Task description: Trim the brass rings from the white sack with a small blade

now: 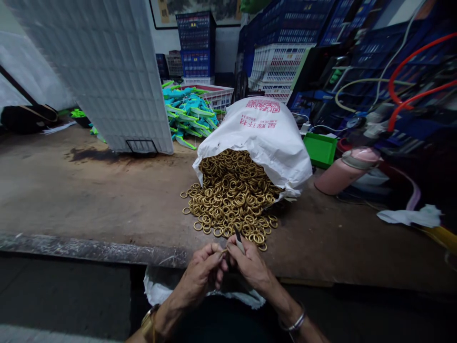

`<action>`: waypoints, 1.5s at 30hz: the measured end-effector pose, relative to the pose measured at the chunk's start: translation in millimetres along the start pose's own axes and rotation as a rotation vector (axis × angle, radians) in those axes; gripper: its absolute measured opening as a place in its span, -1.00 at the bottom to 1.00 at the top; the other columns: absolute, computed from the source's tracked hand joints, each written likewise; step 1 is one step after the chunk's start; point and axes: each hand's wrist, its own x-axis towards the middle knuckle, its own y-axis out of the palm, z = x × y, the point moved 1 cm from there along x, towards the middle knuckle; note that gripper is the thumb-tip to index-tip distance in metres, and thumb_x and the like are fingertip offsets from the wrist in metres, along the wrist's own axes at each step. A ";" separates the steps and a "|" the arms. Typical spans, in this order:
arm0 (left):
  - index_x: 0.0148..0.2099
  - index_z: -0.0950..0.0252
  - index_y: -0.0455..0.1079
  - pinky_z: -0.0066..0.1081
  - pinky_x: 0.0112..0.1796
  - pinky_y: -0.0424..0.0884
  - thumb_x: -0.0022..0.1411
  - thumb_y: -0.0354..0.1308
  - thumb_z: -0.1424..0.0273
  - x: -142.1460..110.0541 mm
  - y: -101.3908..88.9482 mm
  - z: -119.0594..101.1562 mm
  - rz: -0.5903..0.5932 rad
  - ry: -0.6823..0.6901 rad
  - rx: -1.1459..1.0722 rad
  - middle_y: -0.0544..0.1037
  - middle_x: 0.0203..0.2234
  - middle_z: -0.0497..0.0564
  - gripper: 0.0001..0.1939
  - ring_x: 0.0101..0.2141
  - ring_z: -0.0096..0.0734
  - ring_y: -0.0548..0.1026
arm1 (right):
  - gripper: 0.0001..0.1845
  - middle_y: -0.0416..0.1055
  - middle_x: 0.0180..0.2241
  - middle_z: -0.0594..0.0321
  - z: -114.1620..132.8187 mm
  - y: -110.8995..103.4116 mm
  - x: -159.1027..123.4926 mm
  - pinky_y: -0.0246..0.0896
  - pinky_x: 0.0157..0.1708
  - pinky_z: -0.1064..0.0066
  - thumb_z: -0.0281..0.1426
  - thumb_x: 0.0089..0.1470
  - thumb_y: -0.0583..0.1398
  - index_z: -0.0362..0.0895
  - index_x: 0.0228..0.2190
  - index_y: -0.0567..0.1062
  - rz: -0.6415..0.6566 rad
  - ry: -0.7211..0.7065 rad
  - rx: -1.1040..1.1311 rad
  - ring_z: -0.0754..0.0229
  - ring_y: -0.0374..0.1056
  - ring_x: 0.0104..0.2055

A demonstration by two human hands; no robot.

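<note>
**One ring in hand, a sackful beyond it**

The left grip (203,267) pinches a brass-coloured ring (224,251) by the near edge of the counter (107,205). The right grip (253,270) meets it there, its fingers closed on a slim, dark-tipped tool (239,242). That is the only ring being handled – the others lie in a heap (226,209) spilling from the mouth of the white sack (266,138), with many more inside. Judging by that, much looks left. No separate pile of finished rings shows, so how many are done cannot be told. Below the edge is a pale bag (156,289) – its contents are hidden. Whether the held ring is altered is too small to see.
</note>
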 end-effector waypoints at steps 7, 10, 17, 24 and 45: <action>-0.39 0.30 0.20 -0.62 -0.66 0.16 0.03 0.14 0.20 0.4 1.1 -2.9 -0.087 0.067 0.071 0.35 -0.59 -0.14 -0.72 -0.68 -0.68 0.22 | -0.85 0.31 -0.54 0.32 -8.0 -0.9 -9.7 -0.01 -0.47 0.51 -0.48 -0.02 -0.04 -0.11 -0.44 0.32 0.033 -0.189 -0.476 0.29 0.20 -0.50; -0.40 0.29 0.20 -0.61 -0.65 0.15 0.02 0.14 0.18 0.6 2.3 -4.6 -0.092 0.086 0.098 0.32 -0.63 -0.16 -0.71 -0.68 -0.67 0.21 | -0.76 0.37 -0.50 0.29 -10.8 2.8 -12.3 -0.03 -0.46 0.51 -0.57 -0.14 -0.03 -0.11 -0.39 0.32 0.085 -0.170 -0.592 0.27 0.25 -0.47; -0.45 0.29 0.16 -0.59 -0.67 0.14 -0.06 0.16 0.10 -1.3 4.6 -7.0 -0.126 0.083 0.168 0.31 -0.66 -0.16 -0.62 -0.70 -0.66 0.20 | -0.70 0.39 -0.49 0.26 -14.8 4.4 -10.1 -0.15 -0.51 0.48 -0.58 -0.18 -0.03 -0.13 -0.34 0.30 0.098 -0.126 -0.799 0.25 0.25 -0.47; -0.46 0.30 0.18 -0.57 -0.65 0.22 0.02 0.13 0.15 -10.1 2.2 -8.9 -0.066 0.105 0.149 0.34 -0.63 -0.13 -0.68 -0.68 -0.65 0.24 | -0.69 0.39 -0.50 0.23 -1.4 2.2 -10.9 -0.19 -0.51 0.44 -0.63 -0.21 -0.03 -0.15 -0.35 0.30 0.018 -0.119 -0.865 0.24 0.25 -0.48; -0.35 0.35 0.31 -0.56 -0.63 0.23 0.04 0.11 0.36 -0.2 -9.9 -14.5 -0.019 -0.086 -0.355 0.36 -0.55 -0.05 -0.85 -0.57 -0.55 0.32 | -0.90 0.44 -0.49 0.25 -23.8 -22.1 -26.9 -0.15 -0.53 0.46 -0.40 0.03 0.01 -0.09 -0.35 0.29 -0.201 0.058 -0.884 0.20 0.34 -0.48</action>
